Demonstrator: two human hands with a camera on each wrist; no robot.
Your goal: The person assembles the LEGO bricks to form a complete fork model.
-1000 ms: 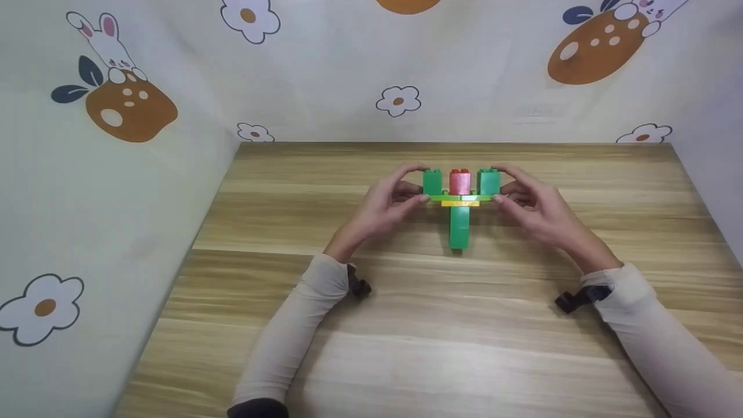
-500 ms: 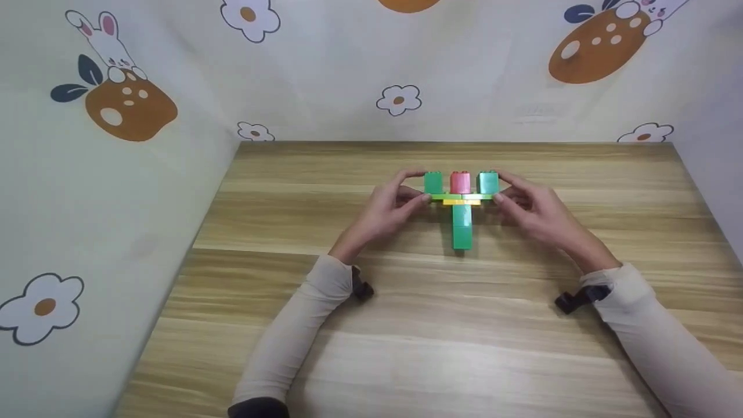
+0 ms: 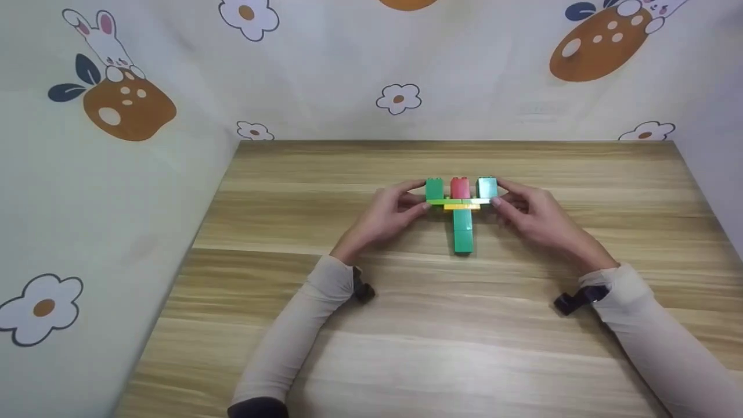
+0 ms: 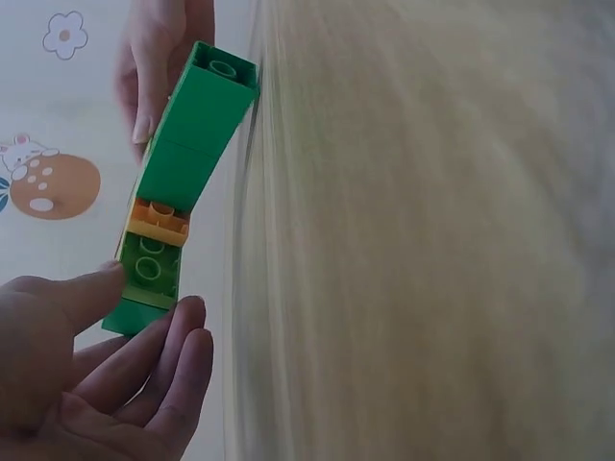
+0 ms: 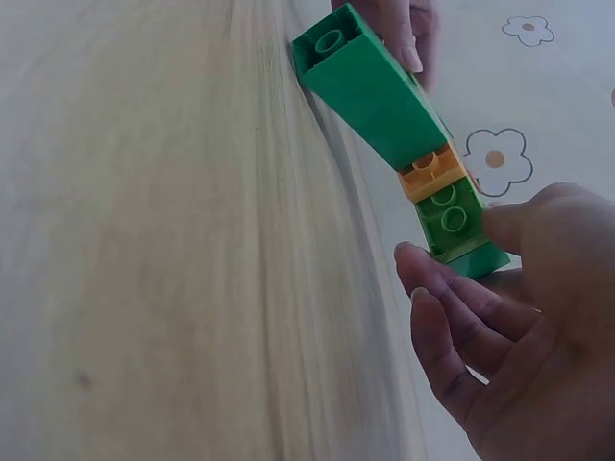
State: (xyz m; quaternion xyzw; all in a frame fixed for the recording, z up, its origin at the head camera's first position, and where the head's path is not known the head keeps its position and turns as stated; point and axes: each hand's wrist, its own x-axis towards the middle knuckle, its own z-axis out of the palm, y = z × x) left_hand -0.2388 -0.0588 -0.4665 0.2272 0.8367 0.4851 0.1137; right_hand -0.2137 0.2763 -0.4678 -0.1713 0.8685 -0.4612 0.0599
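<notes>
A toy brick build has a stem of green bricks (image 3: 462,232), a yellow plate (image 3: 461,207) across its top and light green plates above that. On those plates sit a green brick (image 3: 434,189) at the left, a red brick (image 3: 460,188) in the middle and another green brick (image 3: 487,188) at the right. My left hand (image 3: 390,213) pinches the left end between thumb and fingers. The right end is pinched likewise by my right hand (image 3: 535,216). Both wrist views show the stem's hollow underside (image 4: 223,69), uncovered by the table.
A wood-grain table (image 3: 429,348) lies beneath the hands. Pale walls (image 3: 319,69) with flower, rabbit and fruit prints stand at its back and sides. Black straps with small mounts (image 3: 363,284) sit at the cuffs of the light sleeves (image 3: 290,342).
The brick build and both hands have shifted slightly toward the person, and the build's tilt has changed a little. Both hands keep their hold on its ends.
</notes>
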